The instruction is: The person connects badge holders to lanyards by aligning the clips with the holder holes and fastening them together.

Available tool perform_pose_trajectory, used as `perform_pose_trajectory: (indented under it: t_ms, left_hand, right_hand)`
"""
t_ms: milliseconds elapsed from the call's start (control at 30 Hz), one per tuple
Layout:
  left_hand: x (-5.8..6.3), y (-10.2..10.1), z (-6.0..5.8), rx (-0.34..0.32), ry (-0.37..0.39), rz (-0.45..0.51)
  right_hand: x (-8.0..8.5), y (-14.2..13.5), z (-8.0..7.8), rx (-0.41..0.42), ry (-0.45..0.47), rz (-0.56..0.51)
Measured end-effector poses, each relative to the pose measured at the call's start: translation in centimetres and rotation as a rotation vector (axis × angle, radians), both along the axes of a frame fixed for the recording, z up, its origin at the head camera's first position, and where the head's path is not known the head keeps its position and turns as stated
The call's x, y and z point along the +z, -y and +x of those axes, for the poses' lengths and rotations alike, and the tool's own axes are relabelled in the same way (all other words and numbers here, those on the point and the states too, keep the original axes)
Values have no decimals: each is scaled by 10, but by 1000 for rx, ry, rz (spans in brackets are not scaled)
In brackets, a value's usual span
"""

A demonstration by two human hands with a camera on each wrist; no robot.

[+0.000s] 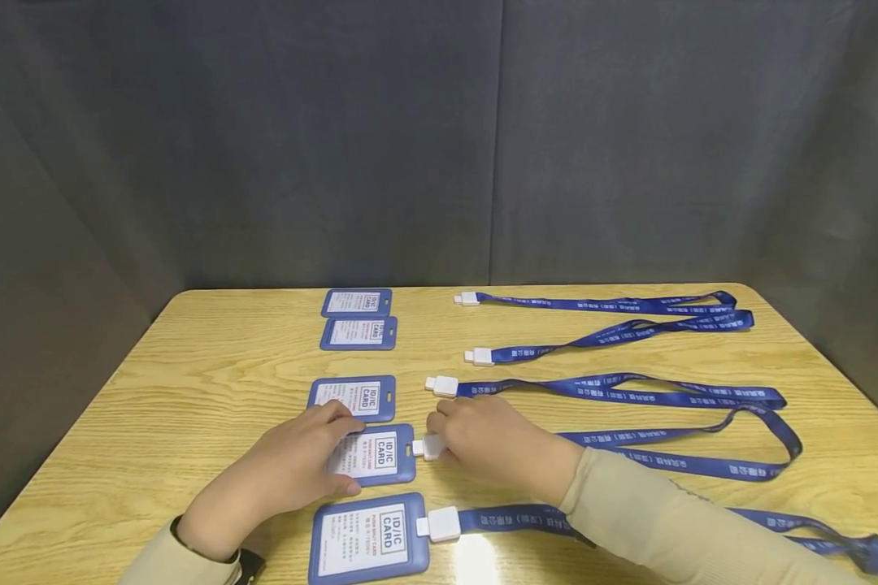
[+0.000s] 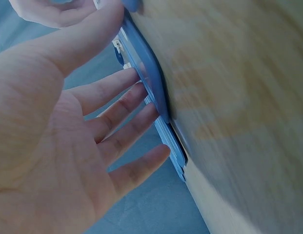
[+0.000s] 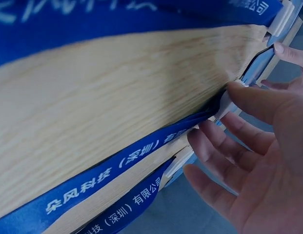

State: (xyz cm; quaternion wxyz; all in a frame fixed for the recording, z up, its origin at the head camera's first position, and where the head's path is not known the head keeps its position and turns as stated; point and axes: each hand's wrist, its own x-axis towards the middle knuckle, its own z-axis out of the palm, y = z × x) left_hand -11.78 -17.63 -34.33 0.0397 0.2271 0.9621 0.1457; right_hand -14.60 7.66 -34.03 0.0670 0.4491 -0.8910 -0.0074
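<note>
My left hand [image 1: 285,463] holds a blue ID badge holder [image 1: 384,457] by its long edges, thumb on the near side and fingers on the far side. The holder lies on the wooden table, its slot facing right. My right hand [image 1: 501,445] pinches the white clip [image 1: 432,447] of a blue lanyard [image 1: 702,463]; the clip's tip is right at the slot, and I cannot tell whether it is hooked in. In the right wrist view thumb and fingertips close on that clip [image 3: 226,104]. Nearer me, another badge holder [image 1: 369,540] has a lanyard clip [image 1: 442,524] at its slot.
Beyond my left hand lie more badge holders: one [image 1: 388,406] close to my fingers, two [image 1: 358,333] [image 1: 356,302] farther back. Lanyards [image 1: 629,390] [image 1: 622,331] [image 1: 600,305] stretch across the right side, clips leftward. A dark curtain [image 1: 439,146] stands behind the table [image 1: 212,349].
</note>
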Motion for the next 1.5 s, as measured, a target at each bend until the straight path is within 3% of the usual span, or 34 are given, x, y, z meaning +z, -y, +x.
perform_pose_trajectory:
  t_ms: [467, 733, 1233, 1500]
  left_hand:
    - [0, 1, 0, 5, 6, 6]
    - [0, -3, 1, 55, 45, -9]
    - [3, 5, 0, 41, 65, 8]
    - [4, 10, -3, 71, 39, -32]
  right_hand:
    - [9, 5, 2, -2, -50, 66]
    - [8, 6, 2, 5, -43, 31]
    - [2, 1, 0, -26, 31, -14]
    - [1, 1, -1, -22, 41, -34]
